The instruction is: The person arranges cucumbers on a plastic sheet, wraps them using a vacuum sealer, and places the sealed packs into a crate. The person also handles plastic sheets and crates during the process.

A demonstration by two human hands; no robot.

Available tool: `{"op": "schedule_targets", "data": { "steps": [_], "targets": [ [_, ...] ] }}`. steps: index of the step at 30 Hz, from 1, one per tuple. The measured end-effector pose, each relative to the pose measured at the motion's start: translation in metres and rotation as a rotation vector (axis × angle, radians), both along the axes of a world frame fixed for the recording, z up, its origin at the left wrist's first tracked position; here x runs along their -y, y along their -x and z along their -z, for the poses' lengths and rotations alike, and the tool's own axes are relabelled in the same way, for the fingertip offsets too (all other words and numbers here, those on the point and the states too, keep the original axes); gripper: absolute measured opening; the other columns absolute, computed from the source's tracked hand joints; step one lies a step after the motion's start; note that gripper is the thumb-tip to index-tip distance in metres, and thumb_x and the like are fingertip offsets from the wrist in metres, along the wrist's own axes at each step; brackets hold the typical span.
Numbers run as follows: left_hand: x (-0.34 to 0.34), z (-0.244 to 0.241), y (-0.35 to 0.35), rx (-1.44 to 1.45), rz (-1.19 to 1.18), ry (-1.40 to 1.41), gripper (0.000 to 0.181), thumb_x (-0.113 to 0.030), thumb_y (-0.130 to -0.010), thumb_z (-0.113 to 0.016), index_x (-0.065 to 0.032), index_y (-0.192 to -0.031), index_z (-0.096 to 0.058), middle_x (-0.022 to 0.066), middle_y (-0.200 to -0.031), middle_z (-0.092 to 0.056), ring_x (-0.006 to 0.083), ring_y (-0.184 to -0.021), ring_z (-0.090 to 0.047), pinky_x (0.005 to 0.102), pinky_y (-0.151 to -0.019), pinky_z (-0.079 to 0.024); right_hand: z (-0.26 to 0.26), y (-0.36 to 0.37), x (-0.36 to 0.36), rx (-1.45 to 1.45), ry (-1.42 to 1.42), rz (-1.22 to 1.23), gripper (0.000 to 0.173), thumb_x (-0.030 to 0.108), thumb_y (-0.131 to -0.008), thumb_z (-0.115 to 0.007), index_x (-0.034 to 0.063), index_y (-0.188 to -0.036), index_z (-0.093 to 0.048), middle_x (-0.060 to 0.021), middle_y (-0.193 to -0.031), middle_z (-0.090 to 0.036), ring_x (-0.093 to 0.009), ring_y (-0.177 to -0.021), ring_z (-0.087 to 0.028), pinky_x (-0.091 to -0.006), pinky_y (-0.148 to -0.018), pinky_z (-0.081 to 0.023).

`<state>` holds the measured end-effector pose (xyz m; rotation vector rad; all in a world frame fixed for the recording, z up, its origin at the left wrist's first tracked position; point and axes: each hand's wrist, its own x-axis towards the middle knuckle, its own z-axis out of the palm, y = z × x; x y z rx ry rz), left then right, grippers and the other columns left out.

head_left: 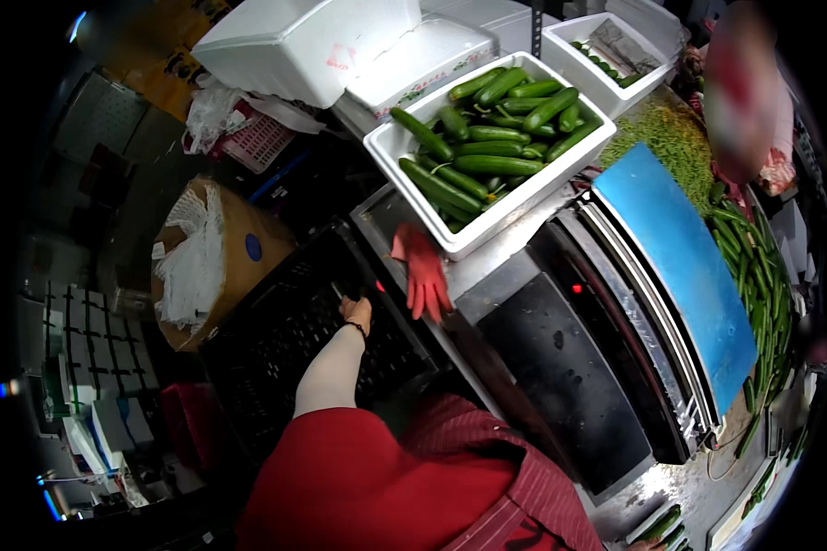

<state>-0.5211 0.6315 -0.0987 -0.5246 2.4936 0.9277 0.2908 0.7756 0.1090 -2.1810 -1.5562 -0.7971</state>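
Observation:
My left hand (356, 313), below a white sleeve and a dark bracelet, reaches into a black plastic crate (276, 344). Its fingers are curled near a thin pale-grey thing (338, 290), too small and dark to name. At the bottom right edge, a few fingers of what seems to be my right hand (646, 545) touch a white tray (635, 532) with several cucumbers (661, 523); most of that hand is cut off. An empty red glove (425, 275) hangs over the metal table's edge, right of the crate.
A white foam box (468, 241) heaped with cucumbers (499, 165) stands on the metal table. Nearer is a black machine (565, 372) with a red light and a blue board (675, 275). Green pods (765, 303) lie beyond. A cardboard box (248, 255) stands left.

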Motion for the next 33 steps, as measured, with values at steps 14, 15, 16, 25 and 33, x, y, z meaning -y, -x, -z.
{"op": "schedule_targets", "data": {
  "steps": [14, 15, 16, 25, 33],
  "targets": [
    [-0.028, -0.109, 0.054, -0.781, 0.668, -0.605, 0.031, -0.011, -0.091, -0.046, 0.0077, -0.116, -0.052, 0.0166, -0.098, -0.064, 0.0241, -0.089, -0.064, 0.0356, -0.078, -0.055, 0.033, -0.029, -0.015, -0.306, 0.160, 0.062, 0.043, 0.018, -0.088, -0.061, 0.0053, -0.128, -0.053, -0.0187, -0.125, -0.056, -0.036, -0.117, -0.049, -0.0477, -0.098, -0.038],
    [-0.065, -0.143, 0.029, -0.667, 0.081, -0.819, 0.034, -0.016, -0.098, -0.045, 0.0068, -0.123, -0.052, 0.0193, -0.119, -0.057, 0.0274, -0.106, -0.059, 0.0400, -0.092, -0.051, 0.033, -0.029, -0.013, -0.217, 0.085, 0.063, 0.045, 0.018, -0.086, -0.064, 0.0058, -0.128, -0.054, -0.0182, -0.126, -0.055, -0.038, -0.115, -0.050, -0.0473, -0.098, -0.038],
    [-0.091, -0.175, -0.010, -0.781, 0.186, -0.884, 0.031, -0.024, -0.097, -0.051, 0.0002, -0.116, -0.056, 0.0170, -0.109, -0.060, 0.0277, -0.095, -0.061, 0.0402, -0.081, -0.051, 0.029, -0.027, -0.013, -0.264, 0.114, 0.102, 0.046, 0.021, -0.085, -0.065, 0.0055, -0.127, -0.055, -0.0174, -0.126, -0.055, -0.038, -0.115, -0.050, -0.0475, -0.097, -0.038],
    [-0.262, -0.363, -0.403, -0.041, 1.382, -1.553, 0.035, -0.009, -0.096, -0.045, 0.0037, -0.128, -0.050, 0.0141, -0.112, -0.061, 0.0195, -0.104, -0.058, 0.0338, -0.094, -0.047, -0.008, 0.008, -0.003, -0.392, 0.248, -0.128, 0.054, 0.032, -0.084, -0.068, 0.0056, -0.128, -0.054, -0.0154, -0.129, -0.052, -0.037, -0.117, -0.048, -0.0468, -0.098, -0.038],
    [-0.318, -0.256, -0.674, 0.477, 2.310, -0.627, 0.057, -0.043, -0.101, -0.045, 0.0066, -0.128, -0.048, 0.0160, -0.118, -0.059, 0.0227, -0.107, -0.053, 0.0331, -0.094, -0.042, 0.050, -0.038, 0.028, -1.692, -1.084, -0.001, 0.055, 0.037, -0.100, -0.053, -0.0008, -0.138, -0.041, -0.0099, -0.131, -0.052, -0.018, -0.120, -0.050, -0.0290, -0.102, -0.039]
  ]
}}
